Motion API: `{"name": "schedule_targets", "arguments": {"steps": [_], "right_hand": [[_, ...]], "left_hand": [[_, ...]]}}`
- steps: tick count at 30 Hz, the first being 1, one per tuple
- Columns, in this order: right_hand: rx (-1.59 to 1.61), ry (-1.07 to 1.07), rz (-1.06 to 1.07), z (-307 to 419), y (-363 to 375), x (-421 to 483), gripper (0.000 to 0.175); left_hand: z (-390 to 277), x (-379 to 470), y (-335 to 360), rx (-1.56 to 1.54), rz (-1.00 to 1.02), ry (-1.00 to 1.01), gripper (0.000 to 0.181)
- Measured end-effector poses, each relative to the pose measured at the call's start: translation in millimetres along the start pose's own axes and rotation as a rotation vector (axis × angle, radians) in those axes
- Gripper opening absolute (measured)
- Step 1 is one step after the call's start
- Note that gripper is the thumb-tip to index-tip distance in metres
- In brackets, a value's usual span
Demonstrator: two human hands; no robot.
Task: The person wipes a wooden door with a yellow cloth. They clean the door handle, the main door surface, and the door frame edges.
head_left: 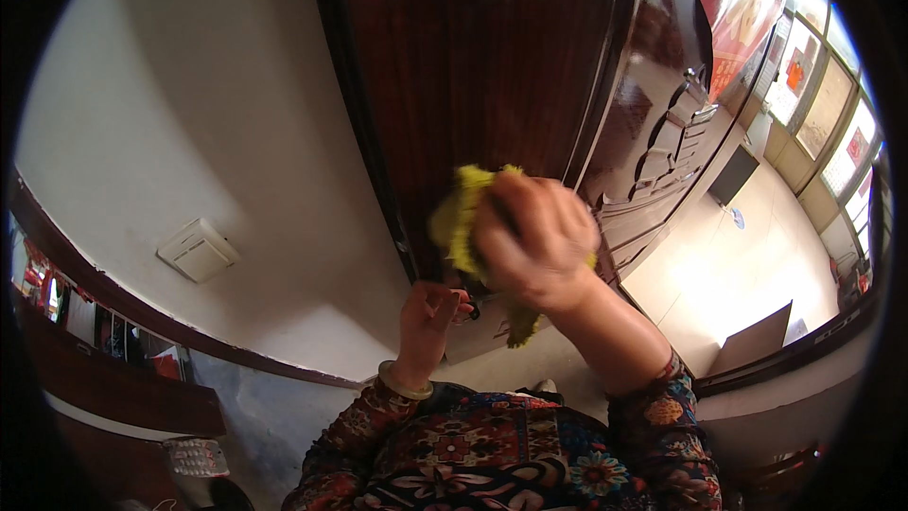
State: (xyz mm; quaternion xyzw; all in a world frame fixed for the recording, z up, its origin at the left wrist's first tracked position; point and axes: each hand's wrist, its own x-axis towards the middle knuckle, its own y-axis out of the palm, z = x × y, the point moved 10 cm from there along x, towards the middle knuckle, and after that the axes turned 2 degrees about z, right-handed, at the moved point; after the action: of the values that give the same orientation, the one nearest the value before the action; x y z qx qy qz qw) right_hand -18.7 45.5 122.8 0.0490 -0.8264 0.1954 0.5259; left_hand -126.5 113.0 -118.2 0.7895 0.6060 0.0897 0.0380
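My right hand (pixel 535 241) grips a yellow-green fluffy cloth (pixel 464 216) against or just before a dark brown wooden door panel (pixel 468 71); the hand is slightly blurred, and an end of the cloth hangs below it. Lower and to the left, my left hand (pixel 433 309) is at the door's edge, its fingers curled beside a small dark part that may be a handle. Whether those fingers grip it is not clear. A pale bangle (pixel 404 380) circles my left wrist.
Left of the door is a white wall with a switch plate (pixel 198 250). A glossy carved door panel (pixel 660 106) stands to the right. Beyond it lie a pale tiled floor (pixel 738 255) and windows (pixel 823 106). Dark wooden furniture (pixel 128 397) is at the lower left.
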Motion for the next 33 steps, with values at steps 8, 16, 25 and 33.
{"name": "schedule_targets", "arguments": {"steps": [8,16,25,33], "right_hand": [[0.208,-0.119,0.122,22,39,-10,0.029],[0.087,0.064,0.226,-61,36,-84,0.022],[-0.097,0.597,0.364,-162,6,-192,0.03],[-0.069,0.371,-0.143,-162,-53,-39,0.04]], "left_hand": [[2,-1,3,-0.185,0.006,0.055,0.014],[-9,-7,3,0.007,-0.033,0.14,0.012],[-46,-25,25,0.352,-0.17,0.443,0.015],[-58,-18,30,0.538,-0.226,0.513,0.017]]}}
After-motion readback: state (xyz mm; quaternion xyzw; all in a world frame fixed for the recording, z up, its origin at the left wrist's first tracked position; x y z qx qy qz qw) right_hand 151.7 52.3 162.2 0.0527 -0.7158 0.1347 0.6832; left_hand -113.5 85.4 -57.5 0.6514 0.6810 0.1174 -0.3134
